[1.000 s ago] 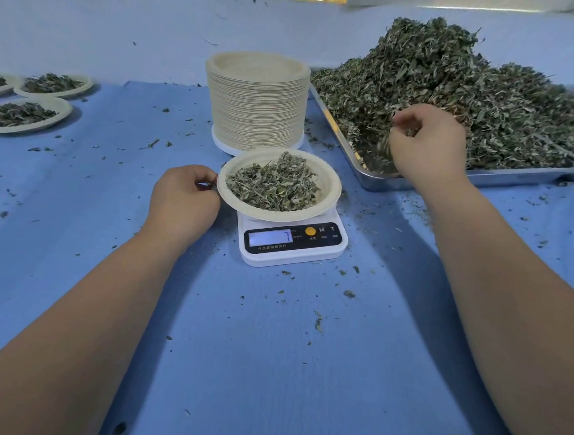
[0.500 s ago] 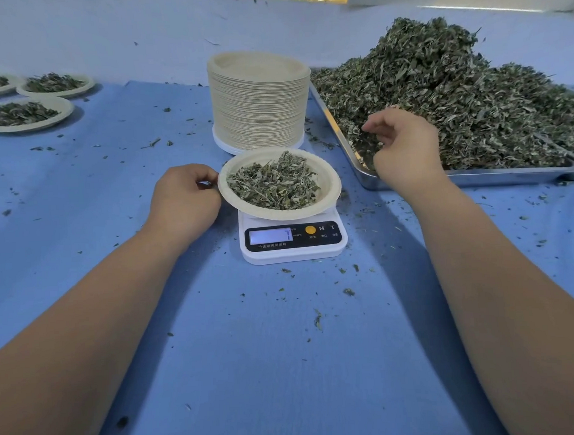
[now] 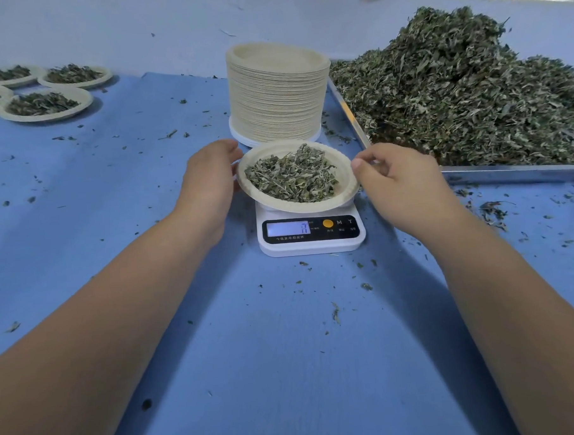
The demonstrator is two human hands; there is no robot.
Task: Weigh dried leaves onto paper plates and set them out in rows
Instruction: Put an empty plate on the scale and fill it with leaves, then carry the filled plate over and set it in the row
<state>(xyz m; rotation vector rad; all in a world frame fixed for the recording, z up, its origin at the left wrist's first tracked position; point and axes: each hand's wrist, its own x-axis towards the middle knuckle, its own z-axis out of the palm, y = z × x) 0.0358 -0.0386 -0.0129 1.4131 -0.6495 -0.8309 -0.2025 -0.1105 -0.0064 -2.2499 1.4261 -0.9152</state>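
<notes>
A paper plate [image 3: 345, 185] heaped with dried leaves [image 3: 292, 176] sits on a small white digital scale [image 3: 311, 244] with a lit display. My left hand [image 3: 208, 184] grips the plate's left rim, fingers curled round its edge. My right hand [image 3: 399, 179] is at the plate's right rim, its thumb tip right beside the edge and its fingers curled. Whether it holds the rim or a pinch of leaves is unclear. Behind the scale stands a tall stack of empty paper plates [image 3: 277, 96].
A metal tray [image 3: 514, 173] at the right carries a big pile of dried leaves [image 3: 464, 88]. Several filled plates [image 3: 45, 104] lie in rows at the far left. Leaf crumbs are scattered over the blue cloth [image 3: 285, 349].
My right hand has left the leaf pile on the tray and come left to the plate's right rim. My left hand has stayed on the left rim.
</notes>
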